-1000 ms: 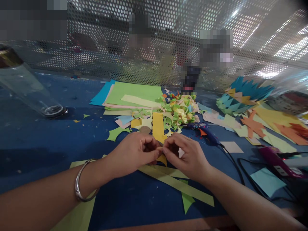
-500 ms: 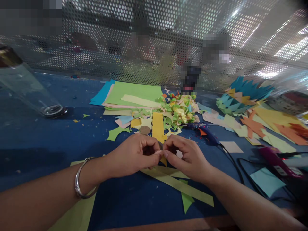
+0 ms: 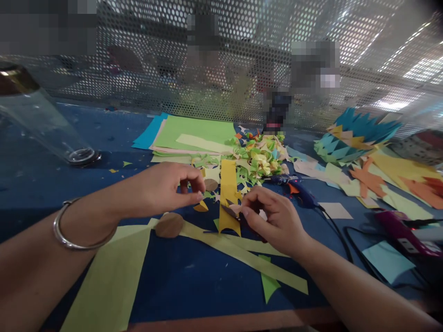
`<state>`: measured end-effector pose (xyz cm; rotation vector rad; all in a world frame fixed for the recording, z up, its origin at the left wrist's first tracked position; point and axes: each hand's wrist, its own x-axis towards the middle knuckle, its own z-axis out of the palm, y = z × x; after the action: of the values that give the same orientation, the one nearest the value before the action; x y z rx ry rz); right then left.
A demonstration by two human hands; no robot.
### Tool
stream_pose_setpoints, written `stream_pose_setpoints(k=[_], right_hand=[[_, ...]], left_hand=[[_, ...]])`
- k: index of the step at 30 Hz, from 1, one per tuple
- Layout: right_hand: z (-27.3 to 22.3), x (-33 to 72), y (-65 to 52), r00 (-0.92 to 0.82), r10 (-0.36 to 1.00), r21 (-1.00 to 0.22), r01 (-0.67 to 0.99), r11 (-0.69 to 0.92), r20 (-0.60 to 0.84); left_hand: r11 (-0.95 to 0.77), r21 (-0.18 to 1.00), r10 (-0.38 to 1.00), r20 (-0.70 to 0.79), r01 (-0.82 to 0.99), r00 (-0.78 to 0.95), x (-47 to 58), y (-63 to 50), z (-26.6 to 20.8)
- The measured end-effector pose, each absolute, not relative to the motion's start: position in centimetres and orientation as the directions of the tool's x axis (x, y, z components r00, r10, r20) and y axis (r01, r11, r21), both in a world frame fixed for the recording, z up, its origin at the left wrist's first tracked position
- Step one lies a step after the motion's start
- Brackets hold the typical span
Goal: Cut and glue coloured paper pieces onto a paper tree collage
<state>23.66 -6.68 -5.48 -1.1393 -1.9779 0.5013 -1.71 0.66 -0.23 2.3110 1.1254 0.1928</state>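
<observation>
My right hand [image 3: 273,221] is closed, with the dark pointed blades of small scissors [image 3: 228,211] sticking out at its fingertips; the handles are hidden. A small pale pink paper piece [image 3: 236,209] shows at the same fingertips. Under the blades lies a yellow paper strip [image 3: 228,177] with a notched near end. My left hand [image 3: 173,186], a silver bangle on its wrist, hovers left of the strip, fingers bent and apart from the thumb, holding nothing visible. Just below it are a small yellow scrap [image 3: 201,206] and a round brown disc [image 3: 169,225]; another brown disc [image 3: 211,185] lies beyond its fingertips.
Coloured paper sheets [image 3: 200,129] and a heap of cut scraps [image 3: 261,154] lie behind. A blue glue gun [image 3: 301,191] with its cord, a purple power strip [image 3: 404,230] and a spiky paper piece [image 3: 360,133] are right. A clear bottle [image 3: 44,120] stands left.
My hands, together at the pink piece before, are now apart. My left hand has moved left and up, uncovering the near brown disc; the right stays near the strip with the pink piece.
</observation>
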Motion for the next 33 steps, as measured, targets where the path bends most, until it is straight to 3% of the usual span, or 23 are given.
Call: stream_pose_setpoints(k=[4, 11, 15, 24, 33], right_hand=[[-5.7, 23.7, -6.6, -0.301, 0.854, -0.647, 0.559, 0.519, 0.424], [-5.8, 23.6, -6.5, -0.319, 0.85, -0.633, 0.568, 0.525, 0.419], [-6.0, 23.7, -6.4, -0.327, 0.859, -0.644, 0.569, 0.512, 0.394], [-5.9, 23.7, -6.5, -0.343, 0.857, -0.629, 0.581, 0.516, 0.385], [-6.2, 23.8, -6.4, -0.354, 0.853, -0.658, 0.544, 0.521, 0.383]], left_hand=[[-0.573, 0.457, 0.69, -0.177, 0.68, 0.701, -2.1, 1.1, -1.4], [-0.654, 0.323, 0.714, -0.038, 0.684, 0.7, -0.7, -0.6, -2.6], [-0.721, 0.239, 0.659, -0.049, 0.65, 0.75, 0.0, -1.4, -3.1], [-0.658, 0.329, 0.714, -0.01, 0.677, 0.7, -0.5, -0.3, -2.4], [-0.664, 0.219, 0.74, 0.059, 0.715, 0.67, -0.5, 0.5, -3.4]])
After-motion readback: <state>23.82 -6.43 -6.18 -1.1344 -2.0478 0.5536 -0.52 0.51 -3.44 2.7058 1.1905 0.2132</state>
